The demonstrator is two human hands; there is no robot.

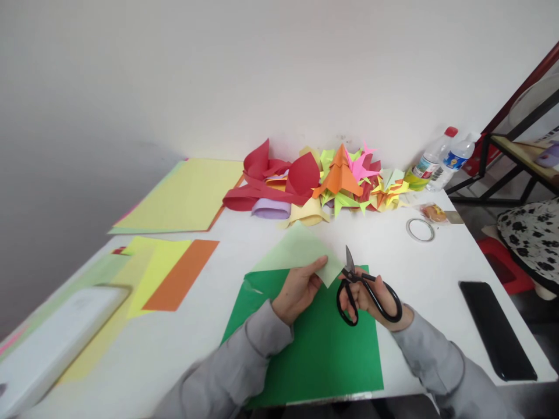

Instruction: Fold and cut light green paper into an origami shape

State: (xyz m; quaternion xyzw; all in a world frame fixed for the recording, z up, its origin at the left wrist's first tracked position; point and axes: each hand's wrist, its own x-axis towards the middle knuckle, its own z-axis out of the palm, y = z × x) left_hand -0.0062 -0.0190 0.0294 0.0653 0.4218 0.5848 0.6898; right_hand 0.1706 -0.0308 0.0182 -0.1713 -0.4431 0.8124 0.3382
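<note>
My left hand (301, 288) pinches a pale green sheet of paper (292, 247) near its right-hand corner, thumb on top. In my right hand (364, 297) is a pair of scissors (350, 273) with black handles, fingers through the loops. The blades point up and away, and the paper's right corner lies close beside them; whether they touch it I cannot tell. Beneath both hands a green sheet (327, 355) lies flat on the white table (192, 355).
Folded paper pieces (340, 177) are heaped by the wall, red paper loops (271, 186) among them. Large yellow sheets (183, 195) and coloured strips (181, 276) lie left, near a white box-like object (65, 343). Rightward are a tape roll (420, 230), bottles (432, 157) and a black phone (495, 329).
</note>
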